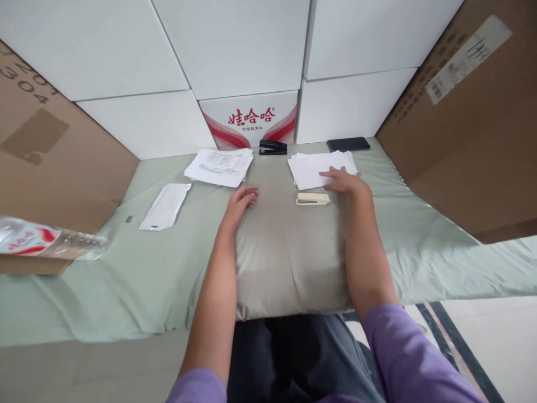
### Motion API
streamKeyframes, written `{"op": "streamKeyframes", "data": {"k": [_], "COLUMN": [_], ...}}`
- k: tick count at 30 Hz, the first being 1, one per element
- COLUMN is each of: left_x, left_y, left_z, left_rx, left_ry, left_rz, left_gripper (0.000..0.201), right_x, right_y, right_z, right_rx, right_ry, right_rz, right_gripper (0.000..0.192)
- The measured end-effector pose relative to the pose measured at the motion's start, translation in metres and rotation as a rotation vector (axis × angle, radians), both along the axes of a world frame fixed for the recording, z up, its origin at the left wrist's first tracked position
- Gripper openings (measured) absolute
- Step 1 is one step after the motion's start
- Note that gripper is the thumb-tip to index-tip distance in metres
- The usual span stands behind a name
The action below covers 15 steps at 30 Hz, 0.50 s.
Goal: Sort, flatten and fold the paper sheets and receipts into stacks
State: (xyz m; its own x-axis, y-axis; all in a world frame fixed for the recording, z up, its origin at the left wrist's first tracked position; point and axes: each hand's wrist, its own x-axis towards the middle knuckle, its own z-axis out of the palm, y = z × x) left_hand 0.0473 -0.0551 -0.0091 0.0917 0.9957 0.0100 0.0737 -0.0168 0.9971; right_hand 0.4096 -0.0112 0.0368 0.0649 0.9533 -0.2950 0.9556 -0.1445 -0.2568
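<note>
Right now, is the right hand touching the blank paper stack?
Touching. The head view shows the right hand lying flat on the blank paper stack, its fingers overlapping the sheets.

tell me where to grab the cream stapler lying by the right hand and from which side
Take the cream stapler across its long sides near the middle, coming down from above. It lies flat on the grey pad with its length running left to right, so both long edges are free. The right hand, resting on the blank paper stack just behind it, is nearest; the left hand lies further off.

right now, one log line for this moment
left hand flat on pillow | right hand on paper stack | cream stapler beside it
</note>
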Motion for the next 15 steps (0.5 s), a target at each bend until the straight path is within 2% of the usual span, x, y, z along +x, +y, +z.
{"op": "streamKeyframes", "data": {"k": [7, 10, 15], "left_x": [0.000, 0.000, 0.001], "left_y": [0.000, 0.000, 0.000], "left_z": [-0.001, 0.000, 0.000], "left_rx": [0.008, 0.008, 0.006], "left_ry": [-0.006, -0.005, 0.009], "left_rz": [-0.004, 0.000, -0.001], "left_gripper": [0.031, 0.031, 0.031], "right_x": [-0.009, -0.013, -0.015], "right_y": [0.000, -0.002, -0.001], "right_z": [-0.002, -0.001, -0.006], "right_rx": [0.049, 0.092, 0.054], "right_ry": [-0.044, -0.034, 0.072], "right_rz": [-0.002, 0.056, 0.163], "right_gripper": [0.072, 0.076, 0.067]}}
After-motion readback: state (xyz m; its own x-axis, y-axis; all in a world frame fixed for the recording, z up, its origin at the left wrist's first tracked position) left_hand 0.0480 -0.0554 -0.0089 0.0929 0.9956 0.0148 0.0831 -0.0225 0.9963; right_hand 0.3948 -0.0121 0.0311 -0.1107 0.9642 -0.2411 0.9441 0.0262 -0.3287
